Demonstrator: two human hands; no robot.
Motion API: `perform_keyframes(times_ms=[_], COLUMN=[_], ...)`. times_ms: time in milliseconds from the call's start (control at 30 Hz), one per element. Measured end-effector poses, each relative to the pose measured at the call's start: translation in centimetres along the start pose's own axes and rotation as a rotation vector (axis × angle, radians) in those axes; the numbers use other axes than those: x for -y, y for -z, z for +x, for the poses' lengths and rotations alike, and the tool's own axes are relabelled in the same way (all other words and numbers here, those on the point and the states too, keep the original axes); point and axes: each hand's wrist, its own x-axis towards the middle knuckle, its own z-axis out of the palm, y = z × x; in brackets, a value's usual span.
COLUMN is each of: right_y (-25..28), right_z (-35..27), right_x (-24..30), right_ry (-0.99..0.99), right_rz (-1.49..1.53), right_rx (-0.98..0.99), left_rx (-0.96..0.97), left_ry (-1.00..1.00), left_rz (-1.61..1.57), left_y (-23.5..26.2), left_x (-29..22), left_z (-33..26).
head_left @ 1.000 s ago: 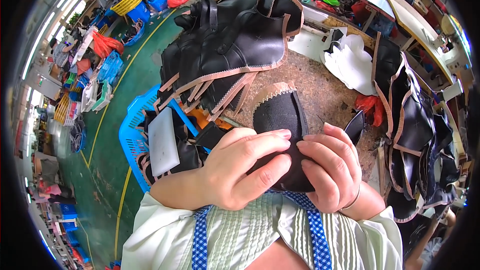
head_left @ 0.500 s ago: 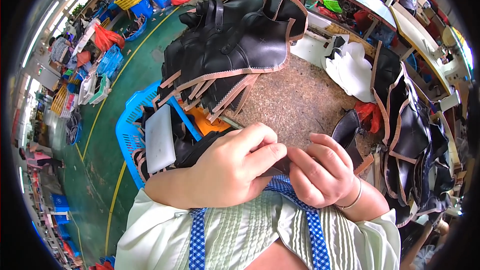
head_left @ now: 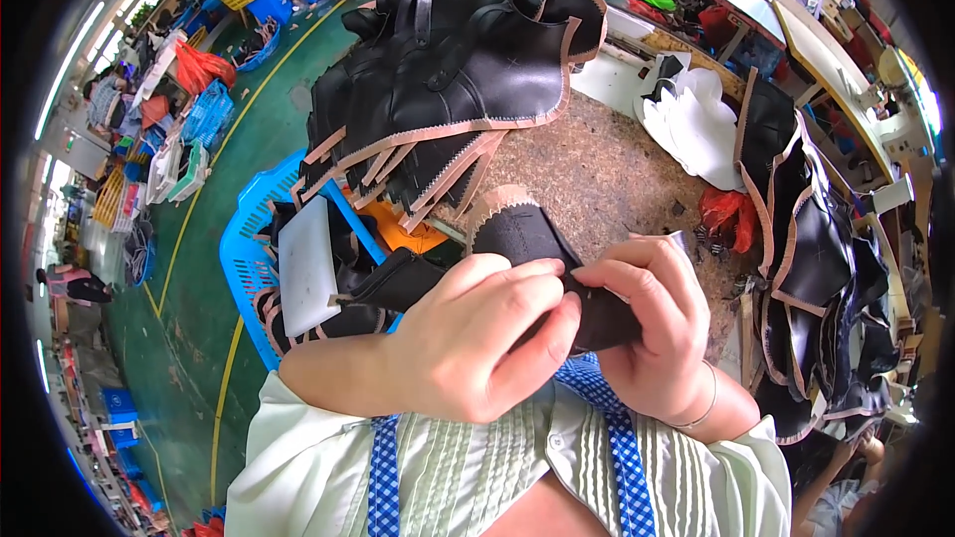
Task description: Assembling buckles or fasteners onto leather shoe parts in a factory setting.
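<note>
Close to my body, both hands pinch a black leather piece (head_left: 519,235) with a tan zigzag-cut end. My left hand (head_left: 463,343) is closed on its left side, fingertips on the upper face. Closed on the other side is my right hand (head_left: 665,318), thumb and forefinger meeting the left fingertips near the middle fold. Part of the piece is hidden behind the fingers. Beyond them, a large pile of black leather pieces (head_left: 448,85) with tan edges lies on the brown worktop (head_left: 607,154). Another black strip (head_left: 398,278) shows beside my left hand.
A blue plastic basket (head_left: 242,264) at the left holds black pieces and a white slab (head_left: 308,268). White petal-shaped pieces (head_left: 688,129) and a red plastic bag (head_left: 728,217) lie at the right. More black leather pieces (head_left: 818,249) drape over the right edge.
The black leather piece has come up into view, its zigzag end now pointing away from me. My right hand has turned and spread slightly; the fingers now grip the piece's upper face.
</note>
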Motion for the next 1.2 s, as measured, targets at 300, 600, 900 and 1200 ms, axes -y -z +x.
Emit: perform_keyframes(times_ms=[300, 600, 900, 1200], right_y=[-0.2, -0.7, -0.4, -2.0], right_z=[-0.2, -0.3, -1.1, -1.2], right_x=[-1.4, -0.5, -0.4, -1.1], right_ry=[0.197, 0.279, 0.372, 0.497], right_rz=[0.006, -0.150, -0.155, -0.280], right_rx=[-0.092, -0.133, -0.097, -0.222], left_rx=[-0.028, -0.067, -0.172, 0.168], left_ry=[0.061, 0.121, 0.073, 0.317], left_rz=[-0.084, -0.139, -0.099, -0.234], left_y=[-0.8, -1.2, -1.4, 1.2], left_x=[0.2, 0.7, 0.3, 1.1], left_z=[-1.2, -2.2, -1.8, 1.0])
